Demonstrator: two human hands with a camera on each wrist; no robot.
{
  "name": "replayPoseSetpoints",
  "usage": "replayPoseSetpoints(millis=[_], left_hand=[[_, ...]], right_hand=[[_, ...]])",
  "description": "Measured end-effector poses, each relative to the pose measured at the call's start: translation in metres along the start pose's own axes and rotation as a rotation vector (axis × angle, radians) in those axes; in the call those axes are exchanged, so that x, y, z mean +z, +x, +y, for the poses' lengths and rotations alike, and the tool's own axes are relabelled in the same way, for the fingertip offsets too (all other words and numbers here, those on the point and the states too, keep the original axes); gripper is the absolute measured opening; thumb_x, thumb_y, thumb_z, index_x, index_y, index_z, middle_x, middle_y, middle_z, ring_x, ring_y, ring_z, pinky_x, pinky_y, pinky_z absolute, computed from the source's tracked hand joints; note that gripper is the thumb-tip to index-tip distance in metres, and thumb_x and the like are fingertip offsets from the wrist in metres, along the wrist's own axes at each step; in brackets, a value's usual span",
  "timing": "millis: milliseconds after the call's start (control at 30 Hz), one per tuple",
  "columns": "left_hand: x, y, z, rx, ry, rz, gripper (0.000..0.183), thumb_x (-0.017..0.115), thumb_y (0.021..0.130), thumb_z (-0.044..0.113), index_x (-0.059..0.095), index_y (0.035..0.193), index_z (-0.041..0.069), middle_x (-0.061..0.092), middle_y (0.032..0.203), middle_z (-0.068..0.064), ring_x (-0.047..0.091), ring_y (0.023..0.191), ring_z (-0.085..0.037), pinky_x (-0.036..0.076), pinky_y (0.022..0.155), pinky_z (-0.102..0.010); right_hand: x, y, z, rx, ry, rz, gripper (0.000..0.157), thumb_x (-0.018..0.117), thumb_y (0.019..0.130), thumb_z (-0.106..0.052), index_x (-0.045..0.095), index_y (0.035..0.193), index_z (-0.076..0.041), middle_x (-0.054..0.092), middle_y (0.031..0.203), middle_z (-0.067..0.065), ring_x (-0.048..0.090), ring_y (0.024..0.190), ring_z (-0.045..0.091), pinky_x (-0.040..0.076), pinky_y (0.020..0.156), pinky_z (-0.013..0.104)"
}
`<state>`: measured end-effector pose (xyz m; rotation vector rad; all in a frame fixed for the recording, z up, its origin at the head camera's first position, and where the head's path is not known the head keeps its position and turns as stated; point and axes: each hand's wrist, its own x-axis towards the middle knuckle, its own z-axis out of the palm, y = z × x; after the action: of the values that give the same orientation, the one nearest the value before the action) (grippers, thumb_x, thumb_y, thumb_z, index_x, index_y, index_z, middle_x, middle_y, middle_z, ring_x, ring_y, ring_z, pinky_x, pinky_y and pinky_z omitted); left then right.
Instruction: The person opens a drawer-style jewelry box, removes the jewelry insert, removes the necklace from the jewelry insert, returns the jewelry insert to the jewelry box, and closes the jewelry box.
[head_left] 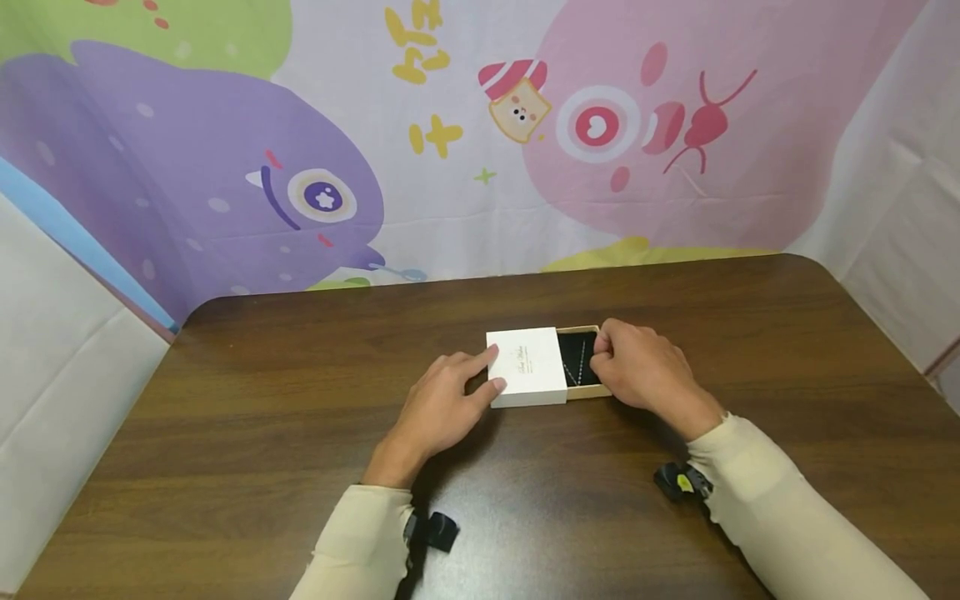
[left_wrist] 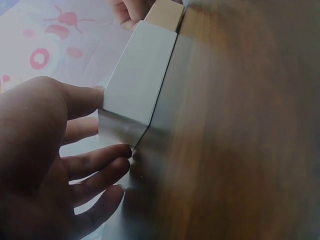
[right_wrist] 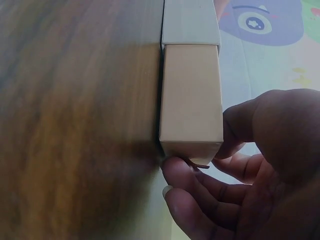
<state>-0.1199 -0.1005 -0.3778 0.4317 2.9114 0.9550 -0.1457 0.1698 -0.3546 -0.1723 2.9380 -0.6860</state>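
A small white slide-out box lies on the table, its white sleeve [head_left: 525,367] printed with small gold lettering. A tan drawer [right_wrist: 192,95] sticks out of the sleeve's right end. Inside the drawer, a thin chain necklace [head_left: 579,371] lies on a black insert [head_left: 573,346]. My left hand [head_left: 442,400] holds the sleeve's left end, thumb and index fingertip at its top, other fingers loosely bent beside the end face. My right hand [head_left: 641,362] pinches the drawer's outer end. A small brown tab [right_wrist: 201,166] shows by the right fingertips.
The box sits on a brown wood-grain table [head_left: 262,433]. A printed cloth [head_left: 465,192] with cartoon animals hangs behind the table, with pale panels at both sides. Both wrists carry black strapped devices [head_left: 441,532].
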Motion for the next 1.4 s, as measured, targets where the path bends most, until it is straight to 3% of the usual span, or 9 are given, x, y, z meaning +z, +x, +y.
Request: replayPoseSetpoints(millis=[200, 1400], left_hand=[[0.0008, -0.0009, -0.0008, -0.013, -0.015, 0.011, 0.053, 0.063, 0.098, 0.042, 0.051, 0.148, 0.027, 0.059, 0.138, -0.003, 0.050, 0.128, -0.022, 0.041, 0.101, -0.052], [0.0020, 0.0036, -0.0038, -0.014, -0.039, 0.012, 0.053, 0.064, 0.096, 0.045, 0.053, 0.146, 0.030, 0.061, 0.136, -0.001, 0.051, 0.126, -0.022, 0.041, 0.099, -0.055]], right_hand=[[0.0009, 0.0008, -0.0006, 0.001, -0.010, 0.007, 0.009, 0.054, 0.090, -0.017, 0.059, 0.098, -0.015, 0.062, 0.093, 0.003, 0.057, 0.077, 0.026, 0.044, 0.065, 0.043], [-0.0016, 0.0012, 0.0042, 0.003, -0.052, 0.063, 0.006, 0.050, 0.088, -0.017, 0.055, 0.086, -0.016, 0.055, 0.078, 0.003, 0.053, 0.069, 0.026, 0.039, 0.055, 0.040]])
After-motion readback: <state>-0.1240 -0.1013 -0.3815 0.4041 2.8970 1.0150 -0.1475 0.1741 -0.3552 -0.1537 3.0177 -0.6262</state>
